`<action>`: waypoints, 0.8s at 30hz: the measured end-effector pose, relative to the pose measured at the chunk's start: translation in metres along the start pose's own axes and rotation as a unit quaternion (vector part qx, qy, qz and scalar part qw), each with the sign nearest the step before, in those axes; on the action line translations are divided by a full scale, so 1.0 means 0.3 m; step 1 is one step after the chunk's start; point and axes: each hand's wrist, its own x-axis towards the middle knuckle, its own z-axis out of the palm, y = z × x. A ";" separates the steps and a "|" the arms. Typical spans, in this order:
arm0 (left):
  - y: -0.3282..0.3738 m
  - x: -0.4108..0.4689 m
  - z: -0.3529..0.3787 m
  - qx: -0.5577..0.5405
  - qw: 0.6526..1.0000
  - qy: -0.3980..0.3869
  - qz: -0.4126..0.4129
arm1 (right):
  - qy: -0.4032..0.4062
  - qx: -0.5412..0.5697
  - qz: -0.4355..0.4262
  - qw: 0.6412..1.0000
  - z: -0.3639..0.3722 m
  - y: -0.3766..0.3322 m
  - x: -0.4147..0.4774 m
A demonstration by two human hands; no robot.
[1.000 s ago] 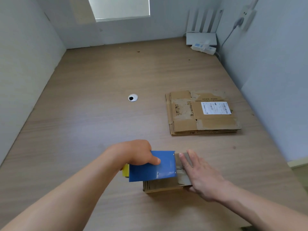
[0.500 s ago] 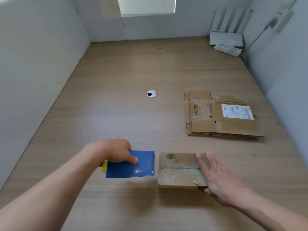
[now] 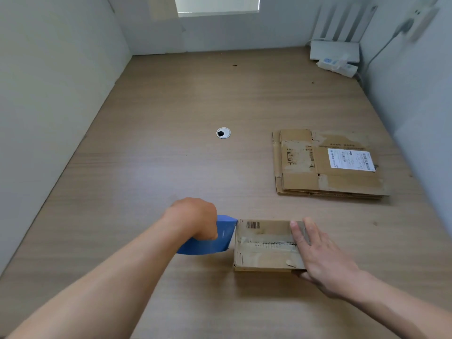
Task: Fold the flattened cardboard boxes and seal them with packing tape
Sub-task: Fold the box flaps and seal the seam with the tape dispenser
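Gripping a blue tape dispenser (image 3: 210, 241) in the left hand (image 3: 193, 217), knuckles up, fingers wrapped tight round it and mostly hidden under the fist. Dispenser's front edge right against the left end of a small folded box (image 3: 265, 245).

Pressing down on the right part of that box top with the right hand (image 3: 322, 260), fingers (image 3: 299, 231) straight and close together, thumb tucked low at the near right corner. Box flat on the table, near the front edge, between the two hands.

On the box top, a small black barcode (image 3: 253, 225) at the far left corner; a worn strip of old tape along the middle seam, with a dark dotted line too blurred to read.

Well apart, further back and to the right, a stack of flattened boxes (image 3: 305, 182), lying flat. On its top sheet a white shipping label (image 3: 351, 159) with barcodes, plus faint printed characters and small handling symbols; none of it legible.

Underneath everything, a pale wood-grain table (image 3: 146, 167) with a round cable grommet (image 3: 223, 133) near its middle. Pale grey walls on three sides. In the far right corner, a white router (image 3: 335, 50) with upright antennas, a white power strip (image 3: 338, 66) just in front of it, and a grey cable running up the right wall to a socket (image 3: 415, 18)
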 end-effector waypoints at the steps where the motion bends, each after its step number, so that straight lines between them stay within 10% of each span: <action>1: 0.014 -0.004 0.012 0.003 1.000 0.008 0.000 | -0.001 0.002 0.002 1.000 0.000 0.000 -0.001; 19: -0.191 -0.002 0.405 -0.185 0.947 0.235 -0.120 | -0.011 -0.005 0.010 1.000 0.004 -0.002 -0.002; 24: -0.100 -0.005 0.495 -0.275 0.931 0.180 -0.157 | -0.010 -0.006 0.011 1.000 -0.006 -0.013 0.001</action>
